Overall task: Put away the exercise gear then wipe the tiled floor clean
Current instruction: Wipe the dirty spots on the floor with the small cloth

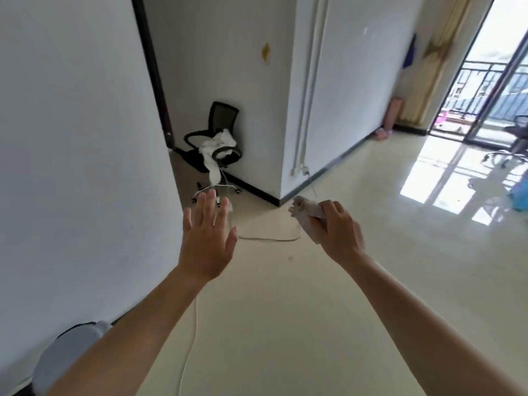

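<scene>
Your left hand [207,241]: spread, empty, below the office chair [213,144] | your right hand [340,228]: pinching a crumpled cloth [307,215], right of chair

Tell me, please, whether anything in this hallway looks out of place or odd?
Yes. A white cable trails loose across the tiled floor, right in the walking path. White cloth is heaped on the black office chair in the corner and spills over its seat. There is also a small dark speck on the tiles.

Bright daylight, floor [285,310] glare, soft blur
</scene>
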A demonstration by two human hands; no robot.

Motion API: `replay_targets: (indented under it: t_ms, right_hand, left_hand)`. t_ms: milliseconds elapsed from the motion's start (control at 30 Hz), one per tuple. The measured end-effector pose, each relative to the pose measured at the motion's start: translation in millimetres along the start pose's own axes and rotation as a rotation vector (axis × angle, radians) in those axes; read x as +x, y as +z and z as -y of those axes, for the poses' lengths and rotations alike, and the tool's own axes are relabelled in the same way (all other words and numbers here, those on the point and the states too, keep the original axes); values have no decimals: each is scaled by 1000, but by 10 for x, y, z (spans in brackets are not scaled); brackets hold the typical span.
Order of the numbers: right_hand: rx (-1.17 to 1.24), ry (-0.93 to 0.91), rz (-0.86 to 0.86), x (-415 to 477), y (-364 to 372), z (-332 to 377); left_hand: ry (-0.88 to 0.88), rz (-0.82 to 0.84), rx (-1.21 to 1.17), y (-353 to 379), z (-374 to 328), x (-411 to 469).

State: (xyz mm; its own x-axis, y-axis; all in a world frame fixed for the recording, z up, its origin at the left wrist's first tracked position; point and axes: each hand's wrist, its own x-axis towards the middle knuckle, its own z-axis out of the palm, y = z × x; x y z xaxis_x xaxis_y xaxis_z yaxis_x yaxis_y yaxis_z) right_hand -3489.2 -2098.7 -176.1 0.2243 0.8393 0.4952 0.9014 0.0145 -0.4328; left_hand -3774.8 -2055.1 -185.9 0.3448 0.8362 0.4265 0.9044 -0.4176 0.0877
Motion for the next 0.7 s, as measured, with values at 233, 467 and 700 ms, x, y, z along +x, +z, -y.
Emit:
replay_targets:
  t_ms: [233,467,700]
  right_hand:
    - [-110,229,-90,-351,-1051,-2432]
    - [-236,388,-137,-130,-1795,-4297]
    - [-201,478,-119,755,-1720,-5672]
  left_hand:
    - [251,102,-86,893,-2510,956]
    - [281,202,-194,1638,-4494,1614]
    - [379,201,-168,2554,-5222,2677]
